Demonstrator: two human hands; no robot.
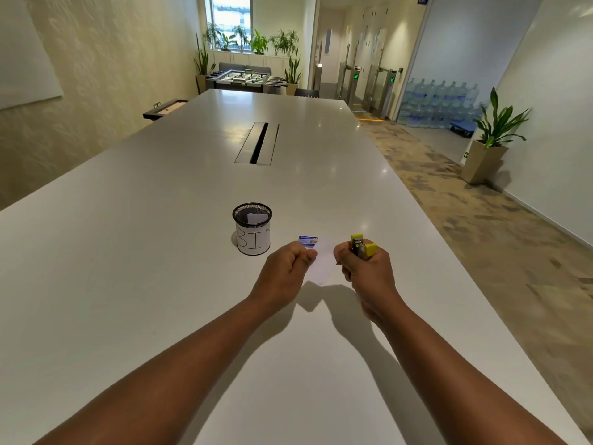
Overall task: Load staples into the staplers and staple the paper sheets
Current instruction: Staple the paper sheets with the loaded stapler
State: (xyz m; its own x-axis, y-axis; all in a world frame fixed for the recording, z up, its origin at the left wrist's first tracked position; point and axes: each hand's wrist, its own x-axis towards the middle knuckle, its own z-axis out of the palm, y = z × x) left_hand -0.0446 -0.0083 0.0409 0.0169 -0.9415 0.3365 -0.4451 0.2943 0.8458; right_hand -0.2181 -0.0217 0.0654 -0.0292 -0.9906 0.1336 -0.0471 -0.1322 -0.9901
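Above the white counter [160,284]: right hand [365,268] curled round the yellow stapler [361,247], held up for stapling; left hand [285,268] pinching the paper sheet [322,261] — presented between both; staple box [308,241] just behind, within reach.

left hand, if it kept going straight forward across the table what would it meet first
Probably the small blue staple box, just beyond the left hand, which pinches a paper sheet. The mesh bin sits off to its left, likely out of line. Depth is unclear.
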